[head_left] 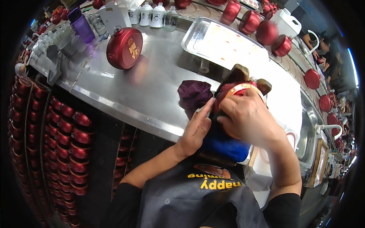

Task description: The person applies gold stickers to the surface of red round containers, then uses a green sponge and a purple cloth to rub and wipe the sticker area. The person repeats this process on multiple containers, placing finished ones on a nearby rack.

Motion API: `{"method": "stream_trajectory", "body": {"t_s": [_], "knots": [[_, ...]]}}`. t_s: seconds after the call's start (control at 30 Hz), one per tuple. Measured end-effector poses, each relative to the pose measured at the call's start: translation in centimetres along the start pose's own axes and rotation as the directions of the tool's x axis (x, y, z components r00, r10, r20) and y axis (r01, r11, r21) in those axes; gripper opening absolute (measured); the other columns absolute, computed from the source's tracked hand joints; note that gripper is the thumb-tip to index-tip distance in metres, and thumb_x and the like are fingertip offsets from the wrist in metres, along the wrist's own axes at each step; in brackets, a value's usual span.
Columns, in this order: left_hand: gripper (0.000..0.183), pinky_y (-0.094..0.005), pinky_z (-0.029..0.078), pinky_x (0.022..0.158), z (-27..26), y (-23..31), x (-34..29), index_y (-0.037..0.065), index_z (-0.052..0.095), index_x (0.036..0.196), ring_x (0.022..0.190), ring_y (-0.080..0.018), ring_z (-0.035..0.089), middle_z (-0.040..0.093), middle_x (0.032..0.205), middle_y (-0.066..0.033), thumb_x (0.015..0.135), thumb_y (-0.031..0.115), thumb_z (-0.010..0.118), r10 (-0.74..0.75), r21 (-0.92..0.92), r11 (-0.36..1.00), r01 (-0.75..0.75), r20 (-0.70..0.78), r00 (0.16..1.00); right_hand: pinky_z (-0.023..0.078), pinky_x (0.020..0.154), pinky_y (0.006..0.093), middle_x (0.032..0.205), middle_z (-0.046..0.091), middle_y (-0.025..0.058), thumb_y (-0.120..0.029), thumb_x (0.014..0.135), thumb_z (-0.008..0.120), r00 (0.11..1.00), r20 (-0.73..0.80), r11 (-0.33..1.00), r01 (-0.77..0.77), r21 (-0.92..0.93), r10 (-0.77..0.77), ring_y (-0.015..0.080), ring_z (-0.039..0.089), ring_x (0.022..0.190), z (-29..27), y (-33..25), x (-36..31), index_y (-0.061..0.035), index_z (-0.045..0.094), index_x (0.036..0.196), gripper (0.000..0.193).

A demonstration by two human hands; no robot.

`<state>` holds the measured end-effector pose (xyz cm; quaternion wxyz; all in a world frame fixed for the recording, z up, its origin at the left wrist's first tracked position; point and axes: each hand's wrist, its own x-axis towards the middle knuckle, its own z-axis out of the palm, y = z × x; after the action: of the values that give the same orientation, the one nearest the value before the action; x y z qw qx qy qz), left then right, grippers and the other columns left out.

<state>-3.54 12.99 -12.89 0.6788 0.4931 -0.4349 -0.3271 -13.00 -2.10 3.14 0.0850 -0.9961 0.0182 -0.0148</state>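
A round red bottle (pixel 224 94) with a pale gold band lies in front of me, between brown padded blocks (pixel 238 73). Over its face my right hand (pixel 245 114) is closed, fingers curled down; the fingertips and whatever they pinch are hidden. My left hand (pixel 195 133) is at the bottle's left side, its fingers stretched out and near the rim. A small white bit shows by those fingers, too small to name. Just left of the bottle sits a crumpled dark purple cloth (pixel 194 95). Blue cloth (pixel 224 146) lies below the bottle, close to my apron.
Another red round bottle (pixel 124 48) stands upright on the metal table (pixel 152 45). Behind is a metal tray (pixel 195 32) with a white sheet of small red marks. Small labelled bottles (pixel 157 16) and a purple bottle (pixel 81 26) stand far left. Racked red bottles (pixel 68 144) fill the lower left.
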Motion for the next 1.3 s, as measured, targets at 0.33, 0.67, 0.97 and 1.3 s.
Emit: {"method": "stream_trajectory", "body": {"t_s": [0.33, 0.67, 0.97, 1.3], "knots": [[0.098, -0.0618, 0.019, 0.121, 1.4, 1.0, 0.4, -0.01, 0.018, 0.159, 0.144, -0.046, 0.039, 0.039, 0.154, -0.0333, 0.101, 0.055, 0.06, 0.032, 0.505, 0.862, -0.042, 0.029, 0.999, 0.056, 0.072, 0.0459, 0.084, 0.07, 0.0265, -0.021, 0.092, 0.072, 0.892, -0.192, 0.909, -0.383, 0.163, 0.41, 0.0431, 0.07, 0.08, -1.2, 6.0, 3.0, 0.0044, 0.067, 0.095, 0.026], [0.074, -0.051, 0.028, 0.119, -1.7, 1.2, 1.7, -0.004, 0.038, 0.156, 0.141, -0.046, 0.04, 0.043, 0.153, -0.0303, 0.102, 0.04, 0.062, 0.132, 0.533, 0.832, -0.154, 0.08, 0.988, 0.051, 0.062, 0.029, 0.076, 0.069, 0.0093, -0.02, 0.098, 0.07, 0.422, -0.464, 0.626, -0.479, 0.615, 0.779, 0.0119, 0.065, 0.069, 3.4, 6.0, -10.1, 0.0032, 0.067, 0.098, 0.023], [0.019, -0.0478, 0.049, 0.093, -4.3, 3.3, 5.4, 0.008, 0.061, 0.113, 0.107, -0.0312, 0.062, 0.066, 0.113, -0.0165, 0.095, 0.011, 0.065, -0.029, 0.665, 0.743, 0.08, -0.087, 0.996, 0.056, 0.076, 0.0262, 0.101, 0.072, 0.0104, -0.016, 0.105, 0.062, 0.366, -0.354, 0.428, -0.144, 0.892, 0.861, 0.0135, 0.068, 0.088, 10.0, 2.1, -16.9, 0.0037, 0.063, 0.118, 0.024], [0.026, -0.0437, 0.055, 0.082, 4.5, 8.4, 9.9, 0.006, 0.068, 0.11, 0.088, -0.0366, 0.064, 0.066, 0.094, -0.0156, 0.085, 0.001, 0.071, 0.404, 0.694, 0.375, -0.615, 0.475, 0.782, 0.057, 0.071, 0.027, 0.1, 0.073, 0.0129, -0.013, 0.105, 0.063, 0.48, -0.397, 0.457, -0.009, 0.889, 0.782, 0.0163, 0.072, 0.081, 9.8, 1.9, -16.1, 0.004, 0.061, 0.122, 0.024]]}}
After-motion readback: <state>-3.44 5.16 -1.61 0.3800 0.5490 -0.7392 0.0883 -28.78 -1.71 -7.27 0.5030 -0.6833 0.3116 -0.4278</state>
